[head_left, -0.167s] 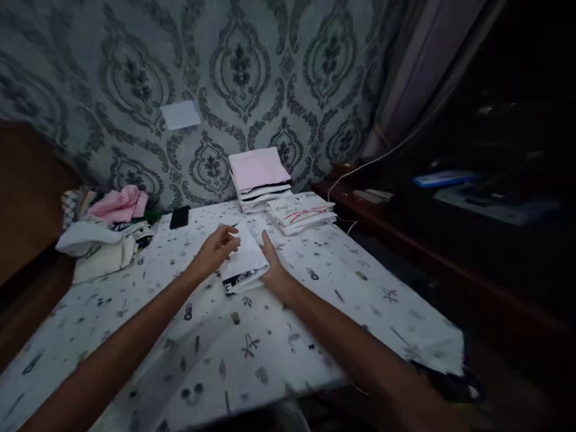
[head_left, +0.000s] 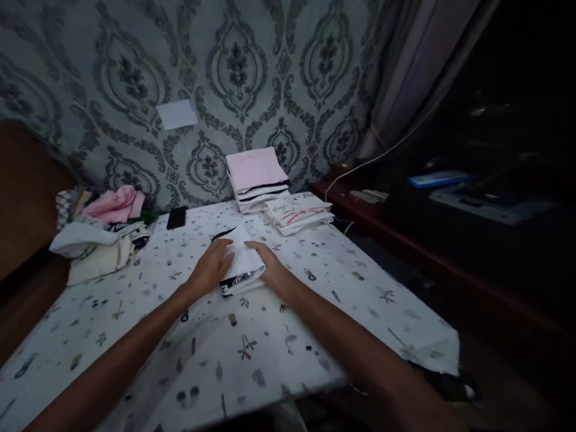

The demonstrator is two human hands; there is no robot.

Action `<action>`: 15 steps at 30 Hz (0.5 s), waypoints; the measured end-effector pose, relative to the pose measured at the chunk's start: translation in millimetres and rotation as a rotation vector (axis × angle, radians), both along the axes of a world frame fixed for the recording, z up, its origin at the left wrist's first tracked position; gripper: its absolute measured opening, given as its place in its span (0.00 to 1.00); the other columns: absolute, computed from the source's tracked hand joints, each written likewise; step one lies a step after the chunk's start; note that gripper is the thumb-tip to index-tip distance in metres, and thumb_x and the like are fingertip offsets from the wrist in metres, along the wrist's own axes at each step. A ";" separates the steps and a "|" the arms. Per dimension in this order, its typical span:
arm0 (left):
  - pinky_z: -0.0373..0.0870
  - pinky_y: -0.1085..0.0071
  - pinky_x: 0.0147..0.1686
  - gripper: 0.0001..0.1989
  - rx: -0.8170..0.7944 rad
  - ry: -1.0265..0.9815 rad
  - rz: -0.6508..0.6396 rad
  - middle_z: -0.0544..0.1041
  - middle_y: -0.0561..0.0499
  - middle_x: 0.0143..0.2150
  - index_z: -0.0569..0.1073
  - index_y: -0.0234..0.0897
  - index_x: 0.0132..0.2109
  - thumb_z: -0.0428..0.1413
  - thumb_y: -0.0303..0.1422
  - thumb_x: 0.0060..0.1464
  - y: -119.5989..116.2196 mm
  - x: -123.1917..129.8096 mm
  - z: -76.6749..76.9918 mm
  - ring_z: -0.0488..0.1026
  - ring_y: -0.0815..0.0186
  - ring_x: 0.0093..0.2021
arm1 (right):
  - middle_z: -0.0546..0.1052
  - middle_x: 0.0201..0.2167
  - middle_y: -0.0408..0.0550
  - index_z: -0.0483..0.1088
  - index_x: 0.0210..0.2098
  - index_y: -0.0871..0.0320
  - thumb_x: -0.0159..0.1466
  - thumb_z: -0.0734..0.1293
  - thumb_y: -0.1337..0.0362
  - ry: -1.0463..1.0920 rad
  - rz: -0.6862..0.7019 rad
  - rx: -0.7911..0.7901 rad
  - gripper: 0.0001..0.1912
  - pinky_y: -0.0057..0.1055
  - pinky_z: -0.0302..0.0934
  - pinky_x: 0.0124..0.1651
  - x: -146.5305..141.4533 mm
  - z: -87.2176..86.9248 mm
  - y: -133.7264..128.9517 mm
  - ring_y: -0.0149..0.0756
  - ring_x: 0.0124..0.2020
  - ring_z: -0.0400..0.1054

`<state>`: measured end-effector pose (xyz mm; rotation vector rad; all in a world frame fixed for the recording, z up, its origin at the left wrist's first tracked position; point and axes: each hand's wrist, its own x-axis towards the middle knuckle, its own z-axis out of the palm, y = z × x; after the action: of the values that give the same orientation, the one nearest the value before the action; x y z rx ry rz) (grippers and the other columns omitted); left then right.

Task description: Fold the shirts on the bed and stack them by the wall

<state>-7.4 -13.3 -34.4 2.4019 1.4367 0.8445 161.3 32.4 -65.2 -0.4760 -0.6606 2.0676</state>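
Observation:
A folded white cloth (head_left: 243,252) with black printed edges lies on the tablecloth between my two hands. My left hand (head_left: 209,264) grips its left side, thumb and fingers bent at the edge. On the right side, my right hand (head_left: 272,267) holds the cloth, its thumb on top and the other fingers mostly hidden. A black printed strip shows at the near edge, and another dark patch pokes out at the far left corner.
Behind the cloth stand a pink-topped folded stack (head_left: 256,171) and a lower stack of white cloths (head_left: 297,213) with red marks. A black phone (head_left: 176,218) and a loose heap of clothes (head_left: 99,240) are at the left. A white cable (head_left: 360,165) runs at right.
My left hand has come down onto the cloth's left side, and my right thumb has lowered onto its top. A dark printed corner now shows at the far left.

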 end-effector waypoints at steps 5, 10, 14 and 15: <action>0.51 0.51 0.70 0.31 -0.032 0.129 0.045 0.57 0.37 0.73 0.59 0.34 0.68 0.42 0.48 0.67 4.8 2.9 -19.3 0.51 0.51 0.73 | 0.82 0.39 0.48 0.63 0.58 0.58 0.55 0.61 0.75 -0.096 -0.094 -0.014 0.31 0.41 0.74 0.41 12.7 -2.2 11.0 0.41 0.35 0.78; 0.41 0.49 0.72 0.37 -0.154 0.275 -0.023 0.46 0.37 0.76 0.51 0.32 0.72 0.38 0.52 0.67 8.5 20.6 -25.7 0.40 0.53 0.76 | 0.81 0.40 0.49 0.61 0.59 0.57 0.55 0.62 0.77 -0.258 -0.315 -0.022 0.32 0.37 0.75 0.40 32.1 -15.2 12.7 0.38 0.38 0.77; 0.39 0.49 0.72 0.38 -0.106 0.360 -0.061 0.47 0.36 0.75 0.51 0.32 0.72 0.38 0.54 0.67 8.7 28.1 -33.2 0.41 0.54 0.75 | 0.81 0.33 0.45 0.64 0.59 0.56 0.56 0.65 0.75 -0.342 -0.370 0.021 0.31 0.33 0.74 0.41 36.9 -21.7 15.2 0.35 0.35 0.77; 0.40 0.48 0.72 0.38 -0.084 0.370 -0.063 0.48 0.36 0.75 0.52 0.32 0.72 0.38 0.54 0.67 8.8 28.4 -34.8 0.42 0.54 0.75 | 0.80 0.31 0.44 0.66 0.57 0.56 0.54 0.66 0.75 -0.372 -0.374 0.044 0.31 0.33 0.73 0.41 36.0 -21.9 16.7 0.35 0.34 0.76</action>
<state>21.0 -4.4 -69.2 2.6185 1.4710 0.3273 197.3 49.1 -87.1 -0.9001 -0.7644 1.6225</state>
